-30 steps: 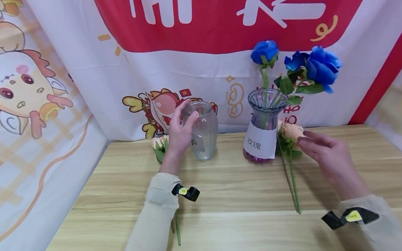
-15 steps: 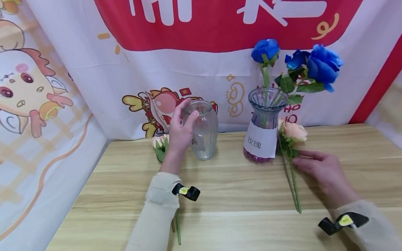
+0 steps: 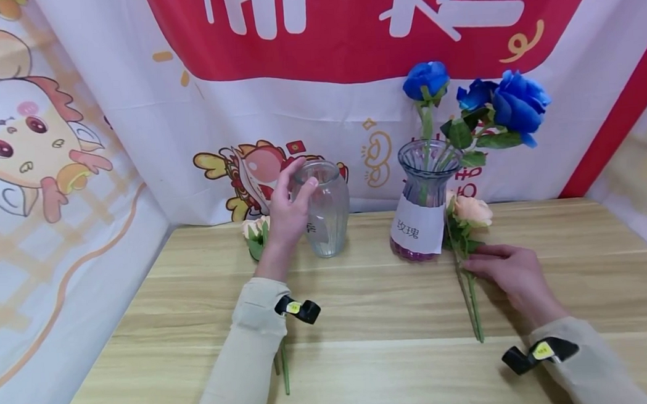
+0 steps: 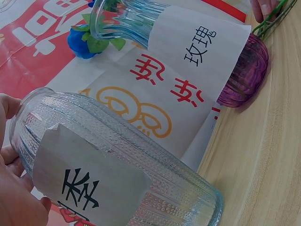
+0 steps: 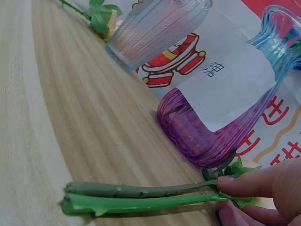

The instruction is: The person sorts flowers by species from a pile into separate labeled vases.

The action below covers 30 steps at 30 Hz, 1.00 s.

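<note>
My left hand (image 3: 290,219) grips the clear ribbed glass vase (image 3: 330,220) around its upper part, thumb near the rim. A paper label (image 4: 89,183) with black characters is on its side. My right hand (image 3: 508,277) pinches the thin green stems of a peach rose (image 3: 473,211) lying on the table; two stem ends (image 5: 141,202) show in the right wrist view. Just left of that rose stands a blue-and-purple glass vase (image 3: 417,252), with a white paper label and several blue roses (image 3: 520,106) in it.
Another peach flower (image 3: 255,231) lies at the left, partly hidden behind my left forearm, its stems (image 3: 286,371) reaching forward. The wooden table (image 3: 386,309) ends at a printed cloth backdrop (image 3: 273,112); a printed cloth (image 3: 26,245) also hangs at the left.
My right hand has moved from beside the peach rose's head down and left to its stems, which it now pinches. The left hand stays on the clear vase.
</note>
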### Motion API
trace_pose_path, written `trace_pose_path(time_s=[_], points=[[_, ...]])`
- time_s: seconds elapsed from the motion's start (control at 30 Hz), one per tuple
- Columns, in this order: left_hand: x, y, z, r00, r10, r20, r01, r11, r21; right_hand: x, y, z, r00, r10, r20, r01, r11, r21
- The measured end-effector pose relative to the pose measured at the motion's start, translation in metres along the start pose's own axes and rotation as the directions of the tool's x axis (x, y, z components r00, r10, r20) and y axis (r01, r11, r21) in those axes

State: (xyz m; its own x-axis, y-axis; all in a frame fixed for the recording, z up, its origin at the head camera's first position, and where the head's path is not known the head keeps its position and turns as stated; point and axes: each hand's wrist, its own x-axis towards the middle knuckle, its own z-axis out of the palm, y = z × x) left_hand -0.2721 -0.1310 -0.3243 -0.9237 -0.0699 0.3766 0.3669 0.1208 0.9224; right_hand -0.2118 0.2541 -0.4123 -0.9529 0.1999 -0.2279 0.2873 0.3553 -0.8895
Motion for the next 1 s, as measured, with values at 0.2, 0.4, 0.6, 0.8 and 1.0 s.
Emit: trace_pose_path(time_s=[0.2, 0.4, 0.6, 0.8, 1.0], points=[[0.0, 0.0, -0.001, 1.0, -0.005, 0.005, 0.005, 1.0, -0.01, 0.0, -0.002, 0.003, 1.0, 0.001, -0.024, -0.001, 1.0, -0.006], [0.0, 0.001, -0.001, 1.0, -0.014, 0.01, 0.014, 1.0, -0.019, -0.001, -0.006, -0.004, 0.996, 0.082, 0.031, -0.086, 0.982, 0.171], [0.0, 0.0, -0.001, 1.0, -0.011, 0.01, 0.011, 1.0, -0.024, -0.003, -0.013, -0.017, 0.977, 0.105, 0.184, -0.191, 0.812, 0.551], [0.0, -0.001, -0.001, 1.0, -0.007, 0.01, 0.007, 1.0, -0.024, -0.01, -0.021, -0.023, 0.957, 0.08, 0.28, -0.27, 0.604, 0.75], [-0.001, -0.002, -0.001, 1.0, 0.006, 0.007, -0.006, 1.0, -0.023, -0.02, -0.03, -0.017, 0.971, 0.088, 0.222, -0.238, 0.463, 0.854]])
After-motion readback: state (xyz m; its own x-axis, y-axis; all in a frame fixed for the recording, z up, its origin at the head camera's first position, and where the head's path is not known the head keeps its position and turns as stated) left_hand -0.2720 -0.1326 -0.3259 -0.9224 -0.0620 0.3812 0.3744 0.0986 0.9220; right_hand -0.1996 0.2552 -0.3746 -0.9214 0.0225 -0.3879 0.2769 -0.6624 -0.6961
